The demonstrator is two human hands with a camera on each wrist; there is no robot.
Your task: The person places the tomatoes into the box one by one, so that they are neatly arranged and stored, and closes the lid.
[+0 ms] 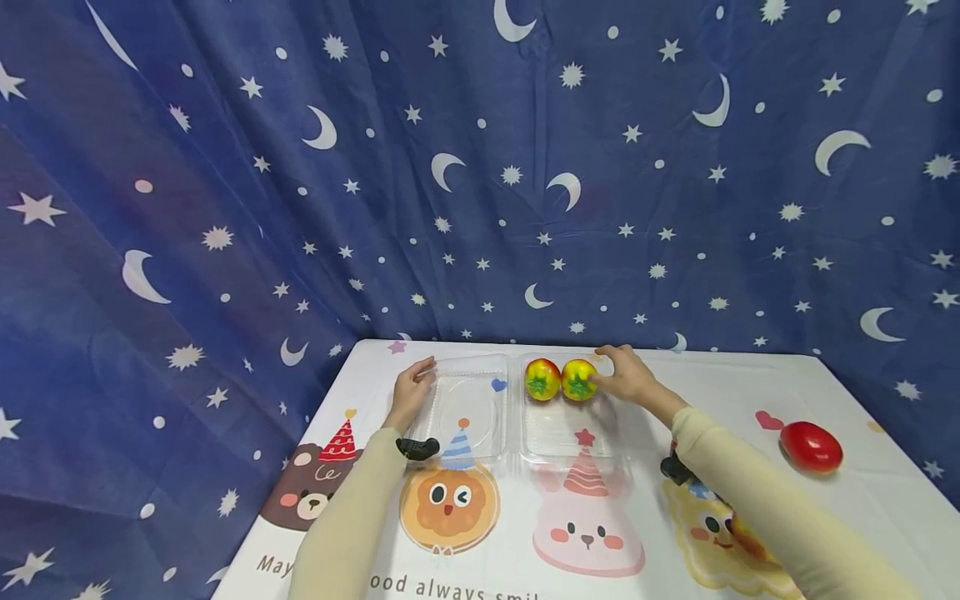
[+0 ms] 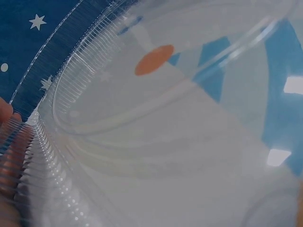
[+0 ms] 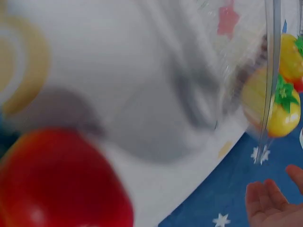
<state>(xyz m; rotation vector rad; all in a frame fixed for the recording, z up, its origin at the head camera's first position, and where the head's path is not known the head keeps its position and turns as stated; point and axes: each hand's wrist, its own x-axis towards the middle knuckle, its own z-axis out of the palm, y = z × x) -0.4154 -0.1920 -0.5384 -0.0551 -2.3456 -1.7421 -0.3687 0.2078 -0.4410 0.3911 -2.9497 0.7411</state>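
Observation:
A clear plastic clamshell container (image 1: 514,417) lies opened flat on the table, its two halves side by side. My left hand (image 1: 414,390) grips the outer edge of the left half; its fingers (image 2: 16,151) show through the ribbed plastic in the left wrist view. Two yellow-and-red toy fruits with green star-shaped leaves sit along the far side of the right half: a left fruit (image 1: 542,380) and a right fruit (image 1: 579,380). Next to the right fruit is my right hand (image 1: 628,377), its fingers spread and apart from the fruit in the right wrist view.
A glossy red oval fruit (image 1: 812,447) lies at the table's right. Partly hidden under the right sleeve (image 1: 765,492) is an orange-yellow fruit (image 1: 750,540). The white tablecloth (image 1: 465,575) has cartoon prints. A blue star-and-moon curtain (image 1: 480,208) hangs behind the table.

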